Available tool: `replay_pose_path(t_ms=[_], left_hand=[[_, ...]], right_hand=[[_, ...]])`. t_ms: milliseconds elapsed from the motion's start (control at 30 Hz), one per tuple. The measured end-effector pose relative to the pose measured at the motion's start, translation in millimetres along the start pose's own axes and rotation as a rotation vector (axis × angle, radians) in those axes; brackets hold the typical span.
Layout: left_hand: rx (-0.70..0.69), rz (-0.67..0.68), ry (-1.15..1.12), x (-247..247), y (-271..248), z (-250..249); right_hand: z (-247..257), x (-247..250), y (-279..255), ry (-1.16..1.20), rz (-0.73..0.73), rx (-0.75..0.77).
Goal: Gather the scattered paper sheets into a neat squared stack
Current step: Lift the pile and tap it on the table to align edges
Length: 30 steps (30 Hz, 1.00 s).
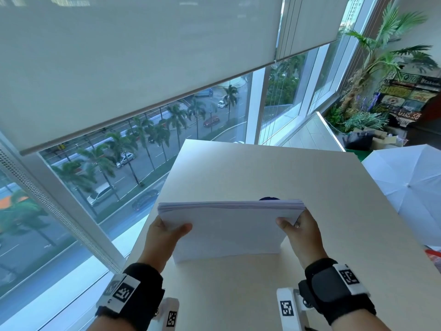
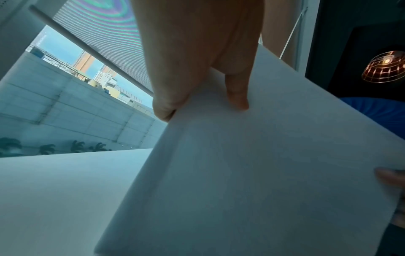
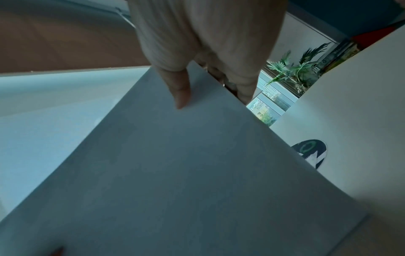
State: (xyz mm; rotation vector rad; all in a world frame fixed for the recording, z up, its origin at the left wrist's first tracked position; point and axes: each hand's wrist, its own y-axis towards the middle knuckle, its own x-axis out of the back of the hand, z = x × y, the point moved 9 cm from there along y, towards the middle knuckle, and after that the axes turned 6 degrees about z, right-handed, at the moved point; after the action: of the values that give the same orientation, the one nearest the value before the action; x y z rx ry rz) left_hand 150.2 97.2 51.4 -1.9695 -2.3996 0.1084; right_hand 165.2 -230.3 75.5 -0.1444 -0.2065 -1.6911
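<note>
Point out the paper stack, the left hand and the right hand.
paper stack (image 1: 229, 232): head view, near face of the standing stack.
left hand (image 1: 164, 237): head view, back of the hand.
right hand (image 1: 303, 235): head view, back of the hand.

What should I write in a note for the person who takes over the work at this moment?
Left hand: grips the left side of the paper stack, thumb in front.
Right hand: grips the right side the same way.
The stack stands on its lower edge on the table, tilted, top edge nearly even.
Done: the sheets are gathered; no loose sheets show on the table.
Left: square the edges, probably by tapping, then lay the stack flat.
A dark round object lies behind the stack.
</note>
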Motion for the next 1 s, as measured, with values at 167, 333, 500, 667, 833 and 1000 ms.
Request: replay_pose_path(t_ms=[167, 333, 500, 667, 833, 1000], left_hand=[[-0.087, -0.034, 0.023, -5.3, -2.7, -15.2], [-0.15, -0.053, -0.089, -5.0, -10.2, -29.6], [-0.091, -0.06, -0.038, -2.4, -19.0, -15.5], [-0.055, -0.066, 0.059, -4.4, -13.9, -11.9], [-0.109, -0.074, 0.013, -5.2, -14.8, -22.5], [-0.072, -0.097, 0.042, 2.3, -10.7, -11.8]], right_hand=[[3.8, 0.1, -1.0, 0.01, -0.075, 0.017], [21.9, 4.0, -6.3, 0.081, -0.13, 0.09], [1.3, -8.8, -9.6, 0.116, -0.059, -0.012], [-10.2, -16.9, -7.7, 0.209, -0.055, -0.136], [-3.1, -9.5, -2.1, 0.157, -0.08, -0.067], [8.4, -2.3, -1.2, 0.031, -0.049, -0.002]])
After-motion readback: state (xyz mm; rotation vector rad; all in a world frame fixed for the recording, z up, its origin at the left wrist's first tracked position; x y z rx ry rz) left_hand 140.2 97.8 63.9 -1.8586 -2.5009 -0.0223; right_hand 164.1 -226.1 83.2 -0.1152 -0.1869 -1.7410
